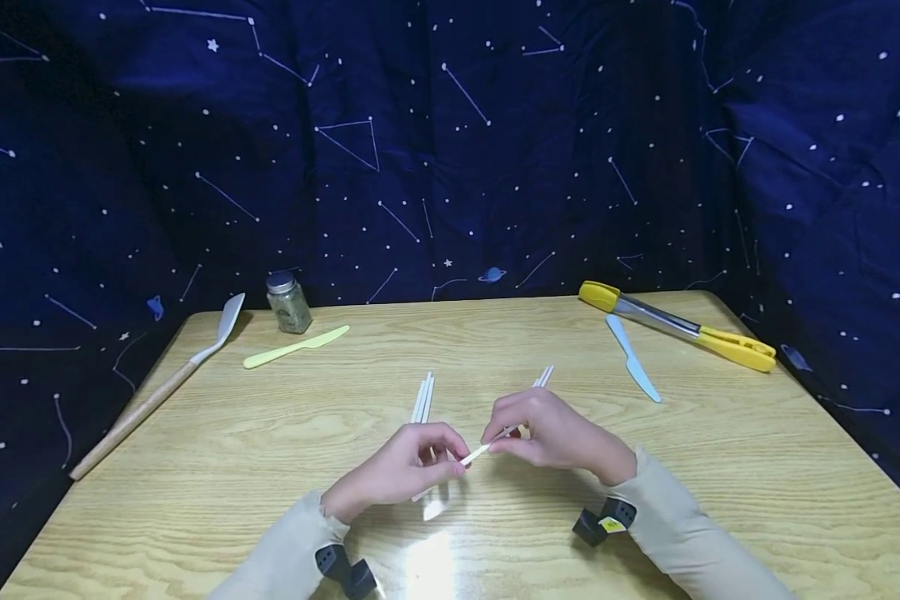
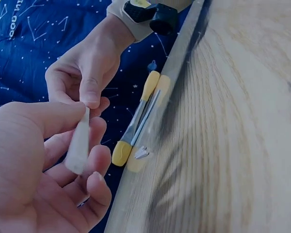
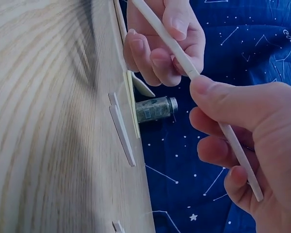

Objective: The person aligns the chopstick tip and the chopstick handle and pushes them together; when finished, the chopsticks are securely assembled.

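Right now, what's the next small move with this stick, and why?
Probably ease the left hand off the pale stick, leaving it to the right hand. Both hands are on it, the right one pinches it along its length, and white sticks lie on the table just beyond that hand, so one hand could likely lower it there.

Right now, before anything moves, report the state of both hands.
Left hand: closed, holding a pale stick between thumb and fingers.
Right hand: closed, pinching that same stick.
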Motion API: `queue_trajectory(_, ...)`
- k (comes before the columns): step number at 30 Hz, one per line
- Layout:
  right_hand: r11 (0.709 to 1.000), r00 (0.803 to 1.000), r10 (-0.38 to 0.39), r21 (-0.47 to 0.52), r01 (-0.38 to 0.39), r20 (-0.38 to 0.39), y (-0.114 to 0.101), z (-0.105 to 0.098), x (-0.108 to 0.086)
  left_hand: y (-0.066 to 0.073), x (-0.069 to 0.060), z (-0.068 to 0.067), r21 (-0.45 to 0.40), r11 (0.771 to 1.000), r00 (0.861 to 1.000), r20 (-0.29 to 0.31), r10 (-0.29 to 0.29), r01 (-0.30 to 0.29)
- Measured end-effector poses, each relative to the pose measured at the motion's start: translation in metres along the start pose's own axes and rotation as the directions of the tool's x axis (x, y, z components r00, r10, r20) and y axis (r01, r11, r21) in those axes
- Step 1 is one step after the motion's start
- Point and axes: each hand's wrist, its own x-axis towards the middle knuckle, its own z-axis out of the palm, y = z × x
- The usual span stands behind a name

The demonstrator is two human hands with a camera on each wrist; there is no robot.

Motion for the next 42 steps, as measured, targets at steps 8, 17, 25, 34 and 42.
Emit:
queue_trajectory(8, 0.997, 1.0, 0.029, -0.067, -0.029, 0.005, -0.003, -0.001, 0.0, 0.003, -0.001, 0.0, -0.029, 0.999, 0.998, 0.055, -0.023, 0.025)
queue_trajectory(17, 0.975, 0.981, 0.116, -0.169, -0.142, -0.157, -0.004, -0.018, -0.007, 0.003, -0.001, -0.001, -0.078, 0.996, 0.997, 0.077, -0.025, 0.031)
queue_trajectory(25, 0.949, 0.957, 0.194, -0.205, -0.239, -0.217, -0.001, -0.028, -0.007, 0.002, -0.001, -0.003, -0.111, 0.994, 1.0, 0.019, -0.011, 0.013)
queue_trajectory(34, 0.928, 0.939, 0.272, -0.2, -0.314, -0.209, 0.013, -0.03, -0.011, -0.003, -0.004, -0.024, -0.041, 0.996, 0.997, 0.022, -0.076, 0.076)
queue_trajectory(42, 0.893, 0.91, 0.391, -0.181, -0.411, -0.14, 0.027, -0.03, -0.02, -0.022, -0.005, -0.044, 0.042, 0.989, 0.987, -0.088, -0.137, 0.141)
